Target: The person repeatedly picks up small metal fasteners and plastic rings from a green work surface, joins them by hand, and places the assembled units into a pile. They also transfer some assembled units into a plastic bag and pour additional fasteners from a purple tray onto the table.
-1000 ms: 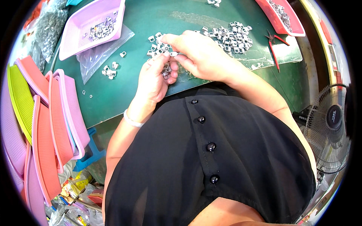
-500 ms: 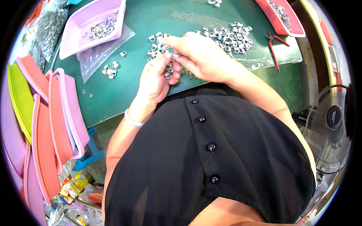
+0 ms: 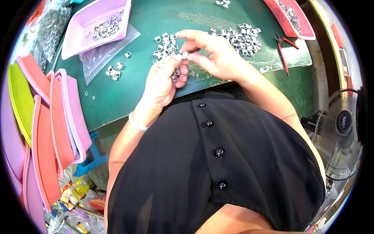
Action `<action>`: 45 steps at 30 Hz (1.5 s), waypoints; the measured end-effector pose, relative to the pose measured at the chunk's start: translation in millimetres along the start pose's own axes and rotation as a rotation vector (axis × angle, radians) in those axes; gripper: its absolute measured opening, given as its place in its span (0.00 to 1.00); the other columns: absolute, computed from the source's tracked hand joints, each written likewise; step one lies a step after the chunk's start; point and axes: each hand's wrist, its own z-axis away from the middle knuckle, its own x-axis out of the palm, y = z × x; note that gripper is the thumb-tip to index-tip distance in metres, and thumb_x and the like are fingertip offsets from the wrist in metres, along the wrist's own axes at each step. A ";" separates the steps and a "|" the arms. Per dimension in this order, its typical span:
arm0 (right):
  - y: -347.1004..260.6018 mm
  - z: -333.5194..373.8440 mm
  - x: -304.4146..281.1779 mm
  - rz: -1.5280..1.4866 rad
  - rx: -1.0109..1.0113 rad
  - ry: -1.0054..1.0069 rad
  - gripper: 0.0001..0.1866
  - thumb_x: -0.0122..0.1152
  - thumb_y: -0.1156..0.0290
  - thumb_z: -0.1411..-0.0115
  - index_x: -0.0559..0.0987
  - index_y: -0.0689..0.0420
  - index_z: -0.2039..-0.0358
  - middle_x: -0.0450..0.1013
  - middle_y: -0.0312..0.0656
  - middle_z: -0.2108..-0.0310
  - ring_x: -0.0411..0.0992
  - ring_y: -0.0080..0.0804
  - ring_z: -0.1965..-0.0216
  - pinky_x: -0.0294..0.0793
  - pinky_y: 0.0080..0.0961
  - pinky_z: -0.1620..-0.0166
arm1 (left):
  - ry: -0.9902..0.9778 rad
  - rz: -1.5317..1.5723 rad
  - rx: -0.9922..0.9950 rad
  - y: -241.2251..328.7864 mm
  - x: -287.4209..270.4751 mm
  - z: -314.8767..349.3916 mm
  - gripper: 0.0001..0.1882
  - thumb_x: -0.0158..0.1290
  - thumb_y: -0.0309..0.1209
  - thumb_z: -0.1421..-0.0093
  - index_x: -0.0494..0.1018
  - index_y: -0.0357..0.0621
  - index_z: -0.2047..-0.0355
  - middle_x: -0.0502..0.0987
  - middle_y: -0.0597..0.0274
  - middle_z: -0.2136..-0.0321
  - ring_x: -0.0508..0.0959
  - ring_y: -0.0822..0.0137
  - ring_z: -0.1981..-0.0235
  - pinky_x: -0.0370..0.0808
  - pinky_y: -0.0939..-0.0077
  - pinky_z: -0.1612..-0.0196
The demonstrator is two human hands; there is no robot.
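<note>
My left grip (image 3: pixel 161 76) pinched one silvery ring (image 3: pixel 184 56), cradling spare rings (image 3: pixel 175 74); right grip (image 3: pixel 218 56) against it, closure unclear; steady, light pressure seemed best

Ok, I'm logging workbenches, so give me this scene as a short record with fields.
Left hand: cups small metal pieces in its curled fingers; thumb at a single piece
Right hand: thumb tip at that same single piece
Surface: green table
Loose stock: nearer pile just beyond the left hand; larger pile to the right
Containers: lilac basket at upper left, red basket at upper right, both holding small pieces
Tool: red-handled pliers, lying right of the larger pile
</note>
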 end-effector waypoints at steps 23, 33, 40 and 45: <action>4.3 4.9 -3.2 -0.100 0.026 -0.047 0.27 0.57 0.81 0.51 0.68 0.55 0.48 0.75 0.39 0.68 0.74 0.32 0.62 0.71 0.26 0.56 | -0.014 -0.024 0.011 -2.1 0.2 2.5 0.08 0.49 0.34 0.40 0.72 0.44 0.71 0.71 0.70 0.81 0.67 0.80 0.82 0.62 0.88 0.81; 6.5 5.9 1.0 0.129 -0.094 -0.003 0.27 0.58 0.79 0.53 0.69 0.53 0.49 0.72 0.38 0.71 0.71 0.36 0.66 0.70 0.29 0.61 | 0.004 -0.046 -0.013 0.7 3.4 3.1 0.08 0.48 0.34 0.40 0.73 0.43 0.71 0.70 0.70 0.81 0.67 0.79 0.82 0.62 0.87 0.81; 4.9 8.1 2.6 0.097 -0.074 0.001 0.29 0.57 0.81 0.52 0.67 0.54 0.47 0.73 0.38 0.66 0.72 0.31 0.65 0.71 0.26 0.58 | -0.009 0.044 0.001 -3.2 -3.0 -0.7 0.05 0.49 0.29 0.41 0.72 0.41 0.67 0.72 0.68 0.79 0.69 0.78 0.81 0.63 0.87 0.80; 8.7 9.5 2.1 -0.053 0.079 0.047 0.28 0.54 0.83 0.51 0.67 0.54 0.47 0.73 0.40 0.63 0.72 0.28 0.65 0.71 0.24 0.58 | -0.013 0.058 -0.001 -2.8 -4.0 -1.2 0.05 0.49 0.27 0.41 0.71 0.40 0.65 0.72 0.67 0.77 0.70 0.78 0.79 0.64 0.86 0.78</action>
